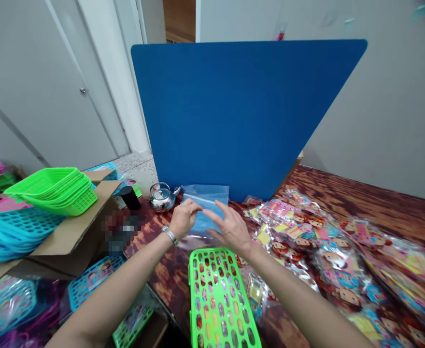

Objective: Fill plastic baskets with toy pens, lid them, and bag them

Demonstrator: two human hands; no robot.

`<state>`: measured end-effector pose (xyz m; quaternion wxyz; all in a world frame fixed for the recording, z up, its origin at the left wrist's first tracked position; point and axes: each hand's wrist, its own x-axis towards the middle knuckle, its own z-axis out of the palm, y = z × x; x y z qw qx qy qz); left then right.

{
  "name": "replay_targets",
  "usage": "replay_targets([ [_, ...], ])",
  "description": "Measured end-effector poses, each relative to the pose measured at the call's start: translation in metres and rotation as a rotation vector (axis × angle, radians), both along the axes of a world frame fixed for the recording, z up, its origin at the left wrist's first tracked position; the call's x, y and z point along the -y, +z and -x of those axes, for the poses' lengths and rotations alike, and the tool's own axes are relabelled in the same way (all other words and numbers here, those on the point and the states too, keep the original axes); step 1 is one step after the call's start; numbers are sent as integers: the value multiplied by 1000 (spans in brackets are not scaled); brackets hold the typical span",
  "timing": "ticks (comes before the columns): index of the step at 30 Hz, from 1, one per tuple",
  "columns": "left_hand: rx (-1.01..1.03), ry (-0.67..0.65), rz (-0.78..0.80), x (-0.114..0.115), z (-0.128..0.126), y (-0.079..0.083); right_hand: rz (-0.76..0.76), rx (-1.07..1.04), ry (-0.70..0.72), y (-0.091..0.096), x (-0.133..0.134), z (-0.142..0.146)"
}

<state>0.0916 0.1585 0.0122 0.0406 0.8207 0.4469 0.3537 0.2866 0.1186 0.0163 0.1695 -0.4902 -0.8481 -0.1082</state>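
A clear plastic bag lies at the back of the table, before the blue board. My left hand, with a metal-banded watch on the wrist, is closed in a pinch at the bag's upper part. Over the bag's right side my right hand has its fingers spread; whether they touch the film I cannot tell. Just below both hands sits a bright green plastic basket, its slotted face toward me. Colourful packaged items show through the slots.
Many glossy toy packets cover the table's right side. A shiny kettle and a black cylinder stand at left. Stacked green baskets rest on a cardboard box. A large blue board rises behind.
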Motion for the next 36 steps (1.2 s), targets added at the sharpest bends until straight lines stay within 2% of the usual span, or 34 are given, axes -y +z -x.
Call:
replay_targets([
  [2, -17, -24, -20, 3, -1, 4, 22, 77, -39, -2, 1, 5],
  [6, -57, -25, -53, 10, 8, 6, 199, 167, -269, -5, -8, -13],
  [11, -54, 33, -73, 16, 21, -2, 202, 162, -305, 6, -15, -36],
  [15, 4, 58, -62, 8, 31, 1, 209, 151, -198, 22, -19, -44],
  [20, 131, 91, -55, -5, 41, 23, 197, 45, -46, 37, -20, -51],
  [23, 165, 55, -59, -4, 38, 40, 33, -121, -23, 50, -16, -47],
  [26, 144, -55, -65, 4, 30, 54, -101, -188, -64, 66, -17, -40],
  [29, 107, -147, -77, 12, 26, 62, 57, -142, -26, 75, -27, -35],
  [32, 83, -156, -97, 17, 29, 61, 207, -149, 106, 73, -36, -33],
  [36, 78, -42, -155, 27, 32, 55, 180, -215, 177, 66, -31, -24],
])
